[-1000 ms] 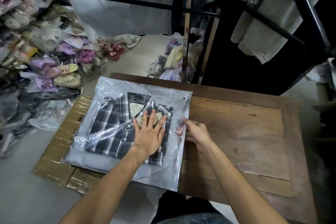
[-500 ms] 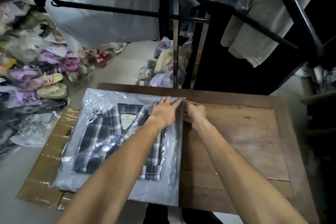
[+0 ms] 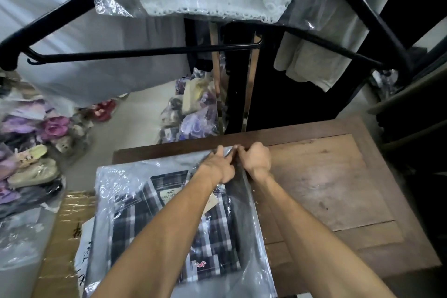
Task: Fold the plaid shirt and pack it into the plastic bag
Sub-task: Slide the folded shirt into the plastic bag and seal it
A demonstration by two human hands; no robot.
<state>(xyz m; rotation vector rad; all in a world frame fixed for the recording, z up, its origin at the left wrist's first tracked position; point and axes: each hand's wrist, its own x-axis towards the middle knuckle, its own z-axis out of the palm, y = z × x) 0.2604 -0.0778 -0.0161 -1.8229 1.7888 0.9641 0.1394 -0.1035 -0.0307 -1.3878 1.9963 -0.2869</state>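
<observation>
The folded plaid shirt (image 3: 145,220), dark blue and white with a cream neck label, lies inside the clear plastic bag (image 3: 116,181). The bag rests flat on the left part of the wooden table (image 3: 326,189) and hangs over a cardboard sheet. My left hand (image 3: 217,167) and my right hand (image 3: 256,158) meet at the bag's far right corner, near the table's back edge. Both pinch the bag's edge there, fingers closed on the plastic. My forearms cross over the shirt and hide its middle.
A cardboard sheet (image 3: 60,237) lies left of the table. Bagged shoes and slippers (image 3: 36,152) are piled on the floor at the left, more bags (image 3: 191,116) behind the table. Black hangers (image 3: 145,52) with bagged white garments hang overhead. Dark shelving stands at the right.
My left hand left the shirt's front and both hands slid along the bag's right edge to its far corner. The camera tilted up and closer.
</observation>
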